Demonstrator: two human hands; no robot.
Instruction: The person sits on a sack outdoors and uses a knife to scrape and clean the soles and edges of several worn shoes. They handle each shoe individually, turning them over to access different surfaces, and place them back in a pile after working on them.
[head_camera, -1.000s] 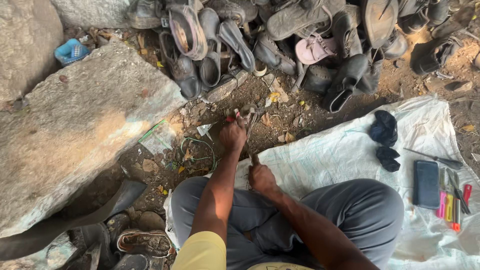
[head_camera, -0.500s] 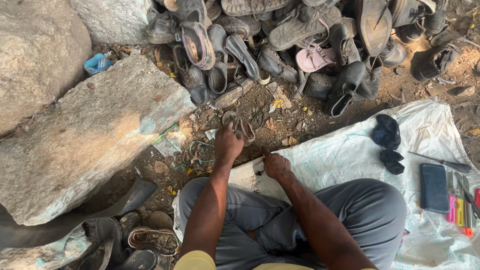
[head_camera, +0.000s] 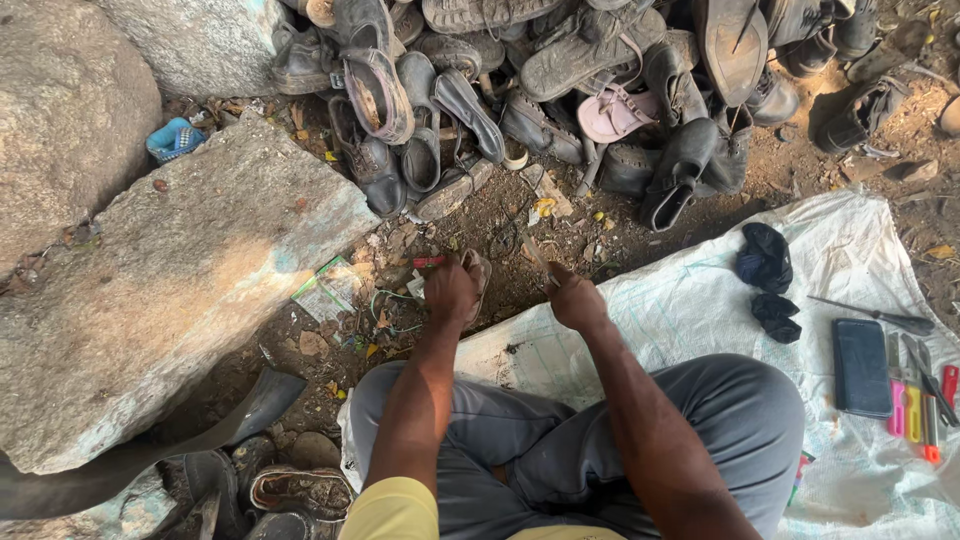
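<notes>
Sitting cross-legged in grey trousers on a white woven plastic sack (head_camera: 700, 300) spread over the dirt. Reaching both arms forward to the front edge of the sack.

Curling the left hand (head_camera: 452, 292) shut around a worn brown sandal (head_camera: 478, 272), wrapping thumb and fingers tight and letting the sandal poke out just past the knuckles, low over the dirt. Closing the right hand (head_camera: 578, 300) in a fist around a thin pointed metal tool (head_camera: 537, 256), maybe a knife or an awl, too small to tell for sure. Pointing the tip up and to the left, near the sandal but perhaps not touching it.

Working just in front of a big heap of old dark shoes (head_camera: 560, 90), with a pink flat sandal (head_camera: 615, 112) lying in it. Sitting beside a large grey slab of rock (head_camera: 180, 290) on the left. Leaving a flat black phone (head_camera: 862, 367), some bright-handled small tools (head_camera: 915, 400) and two crumpled black cloths (head_camera: 765, 258) on the sack to the right, well apart from both hands.

For doing this step well, probably: holding the sandal firmly to stop it slipping, keeping the left fingers out of the tool's path, pushing the tip slowly and away from the body, and looking closely at the spot being worked.
</notes>
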